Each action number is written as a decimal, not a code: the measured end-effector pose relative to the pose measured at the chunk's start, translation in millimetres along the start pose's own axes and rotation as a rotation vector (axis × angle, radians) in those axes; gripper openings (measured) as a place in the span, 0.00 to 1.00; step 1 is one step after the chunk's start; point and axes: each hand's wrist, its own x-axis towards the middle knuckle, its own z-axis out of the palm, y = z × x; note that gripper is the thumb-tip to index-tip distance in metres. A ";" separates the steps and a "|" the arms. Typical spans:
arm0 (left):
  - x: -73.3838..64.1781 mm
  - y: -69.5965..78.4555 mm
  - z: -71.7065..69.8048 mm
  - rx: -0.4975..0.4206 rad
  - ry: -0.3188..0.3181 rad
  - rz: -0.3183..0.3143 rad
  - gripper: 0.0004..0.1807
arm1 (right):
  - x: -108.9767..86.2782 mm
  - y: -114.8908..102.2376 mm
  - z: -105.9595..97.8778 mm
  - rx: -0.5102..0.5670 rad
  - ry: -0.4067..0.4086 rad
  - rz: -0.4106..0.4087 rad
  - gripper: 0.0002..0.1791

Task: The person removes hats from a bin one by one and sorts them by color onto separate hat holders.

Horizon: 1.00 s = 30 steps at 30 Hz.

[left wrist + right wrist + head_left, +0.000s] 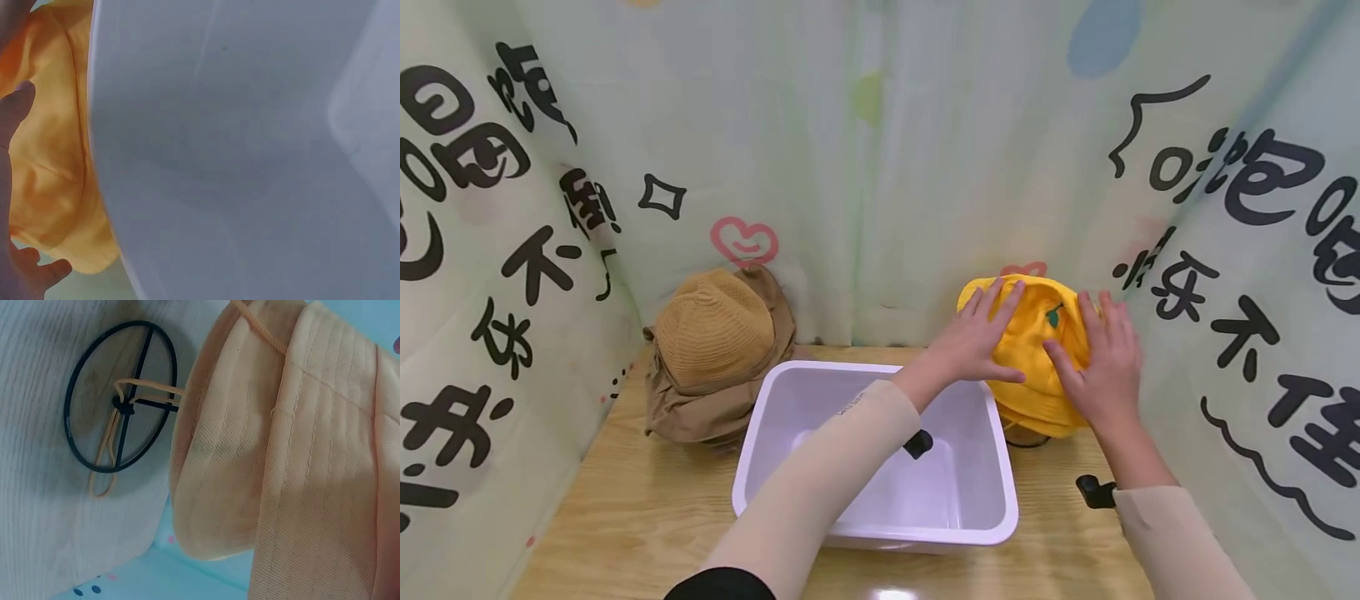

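Note:
A yellow bucket-style hat (1037, 375) with a small green leaf mark sits on a stand at the back right. My left hand (966, 343) reaches across the tub to the hat's left side, fingers spread. My right hand (1107, 367) is at its right side, fingers straight and thumb apart. In the left wrist view, parts of the fingers (15, 106) overlap the yellow cloth (53, 162). The right wrist view shows the stitched brim (312, 462), a cord and the black ring-shaped wire base (125, 407) below.
A pale lilac plastic tub (925, 535) stands in the middle of the wooden table (625, 517), under my left forearm. At the back left, a tan woven hat (715, 325) rests with a brown cloth hat (700, 421). A printed curtain (820, 167) hangs behind and on both sides.

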 end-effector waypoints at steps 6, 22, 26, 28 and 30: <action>8.8 6.1 3.6 -0.031 -0.022 -0.069 0.74 | 12.4 2.5 3.5 0.005 -0.013 0.012 0.28; 12.0 4.3 24.2 -0.236 -0.209 -0.238 0.73 | 15.6 20.5 21.5 0.175 -0.334 0.225 0.32; 10.8 2.9 28.5 -0.212 -0.186 -0.226 0.76 | 10.0 19.4 22.5 0.146 -0.319 0.273 0.39; 10.5 3.6 30.7 -0.191 -0.176 -0.228 0.78 | 5.7 18.2 23.5 0.111 -0.311 0.298 0.47; 10.0 5.6 32.5 -0.172 -0.168 -0.238 0.80 | 0.0 17.9 26.3 0.091 -0.296 0.327 0.56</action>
